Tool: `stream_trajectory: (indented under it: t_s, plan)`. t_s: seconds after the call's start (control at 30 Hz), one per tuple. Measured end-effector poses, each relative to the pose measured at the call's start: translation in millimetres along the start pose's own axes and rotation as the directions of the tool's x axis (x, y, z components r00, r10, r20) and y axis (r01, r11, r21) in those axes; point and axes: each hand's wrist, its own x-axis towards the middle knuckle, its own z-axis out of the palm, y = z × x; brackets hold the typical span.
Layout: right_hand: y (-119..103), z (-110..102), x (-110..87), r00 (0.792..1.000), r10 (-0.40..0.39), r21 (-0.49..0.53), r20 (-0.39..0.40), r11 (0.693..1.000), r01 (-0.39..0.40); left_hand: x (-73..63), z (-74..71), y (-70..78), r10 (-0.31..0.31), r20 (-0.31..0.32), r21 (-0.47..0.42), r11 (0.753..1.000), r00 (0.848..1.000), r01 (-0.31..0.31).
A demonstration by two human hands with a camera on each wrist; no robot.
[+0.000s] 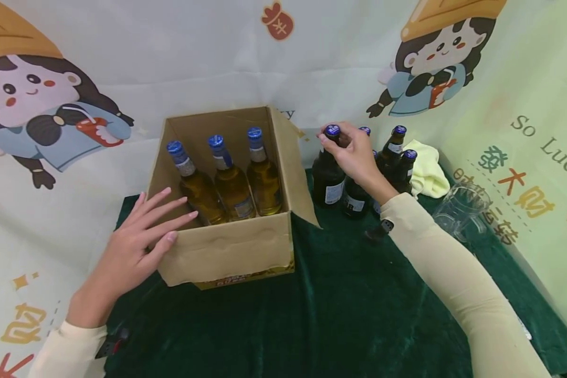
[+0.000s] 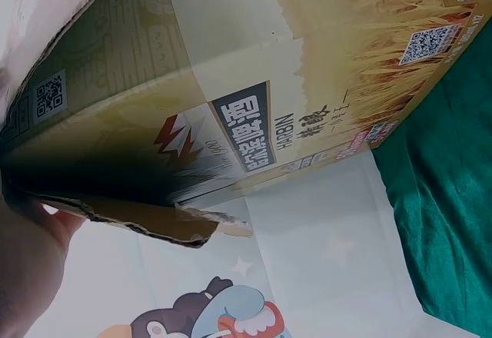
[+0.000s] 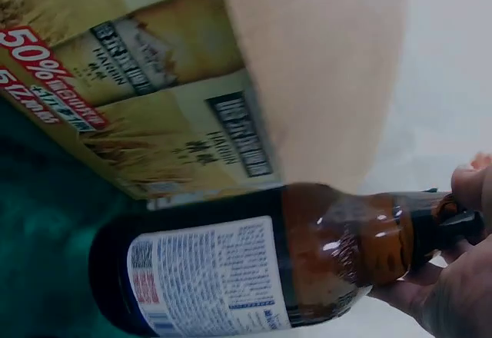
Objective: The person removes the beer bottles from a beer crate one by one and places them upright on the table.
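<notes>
My right hand (image 1: 356, 157) grips the neck of a dark brown beer bottle (image 1: 322, 176) just below its blue cap. In the right wrist view this bottle (image 3: 315, 253) shows a white printed label, and the cardboard box stands beside it. My left hand (image 1: 134, 247) rests at the front left corner of the open cardboard box (image 1: 231, 247), fingers spread and nearly straight over the edge. Inside the box lean three amber beer bottles (image 1: 236, 186) with blue caps. Printed beer artwork covers the box's outer side (image 2: 300, 84) in the left wrist view.
Several dark bottles (image 1: 397, 163) with blue caps cluster behind my right wrist. Beyond them lie a pale yellow cloth (image 1: 427, 168) and a clear glass mug (image 1: 463, 207). A box flap (image 1: 295, 173) sticks out to the right. Dark green cloth (image 1: 349, 304) covers the table.
</notes>
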Motion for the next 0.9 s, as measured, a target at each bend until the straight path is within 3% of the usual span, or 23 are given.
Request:
stream_trajectory:
  t_s: [0.13,0.53,0.9]
  plan:
    - [18,13,8.9,0.999,0.049,-0.052,-0.014,0.997,-0.049,-0.3,0.6,-0.9,-0.010,0.002,-0.001,1.000,1.000,0.010]
    - [43,34,28.3,0.986,0.135,-0.011,-0.098,0.991,-0.137,1.2,2.1,1.3,0.008,-0.020,-0.018,1.000,1.000,-0.009]
    - [52,43,37.4,0.973,0.223,-0.045,-0.062,0.973,-0.226,-1.5,2.4,-1.2,0.005,-0.036,-0.012,1.000,0.999,-0.006]
